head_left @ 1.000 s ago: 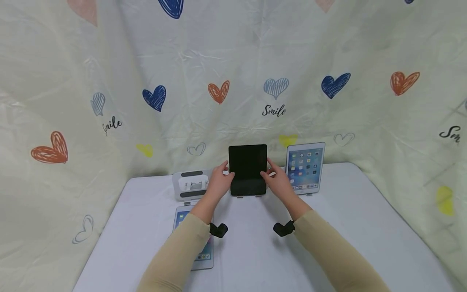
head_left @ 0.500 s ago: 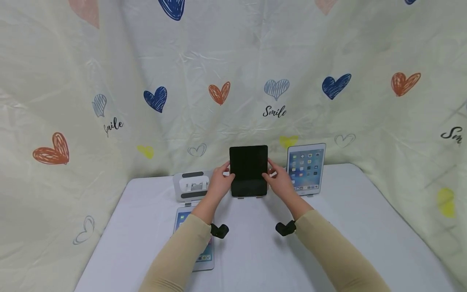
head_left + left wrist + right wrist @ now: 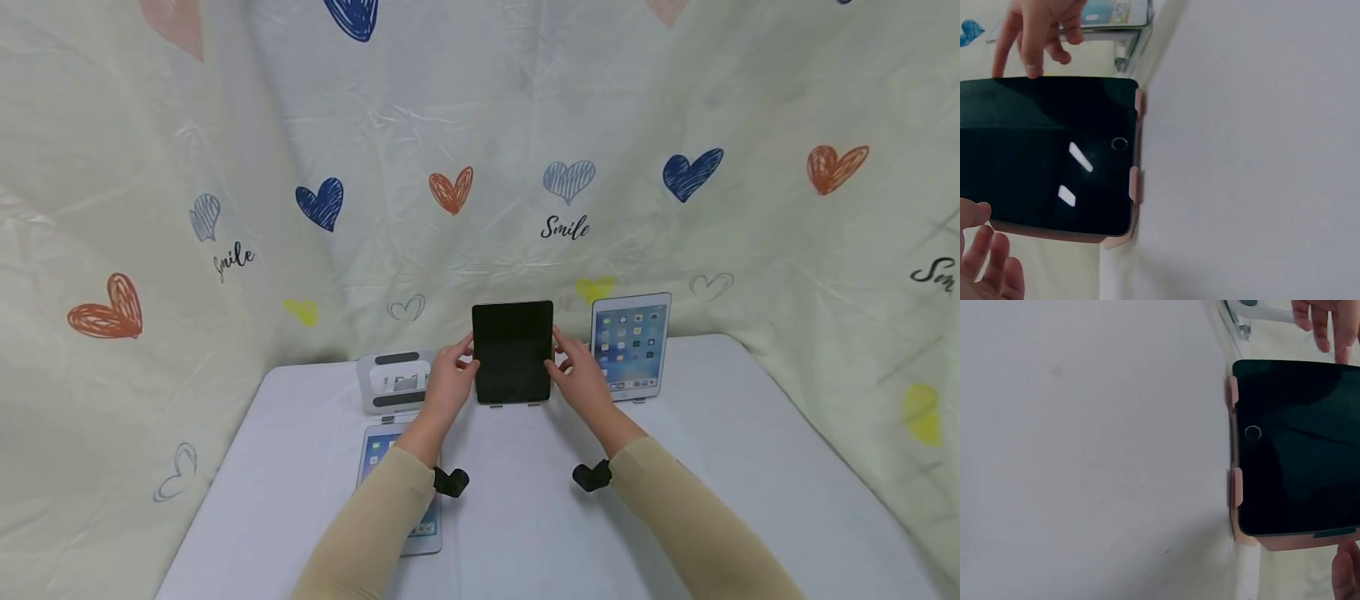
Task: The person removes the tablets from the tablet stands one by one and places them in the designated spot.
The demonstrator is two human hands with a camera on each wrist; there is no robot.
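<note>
A dark-screened tablet [image 3: 513,354] stands upright, leaning back a little, at the table's rear middle. Its lower edge sits behind two small pink lips of a pink stand [image 3: 1134,184], mostly hidden behind it. My left hand [image 3: 448,379] holds the tablet's left side, thumb at the front edge in the head view. On the opposite side, my right hand [image 3: 583,377] grips the edge between thumb and forefinger, the other fingers loosely bent. Fingertips behind the tablet are hidden. In the right wrist view, a left fingertip touches the tablet's side [image 3: 1297,450].
To the right, a white tablet [image 3: 628,346] with a lit home screen leans on a stand. A grey-white stand [image 3: 365,385] with dark pads is at left. Before it lies another white tablet [image 3: 420,546], partly covered by my left forearm. A heart-printed curtain [image 3: 480,100] hangs behind the table.
Both thumbs have slid outward from the dark tablet's screen toward its side edges. The pale reflected band low on the screen has faded. The other tablets stay put.
</note>
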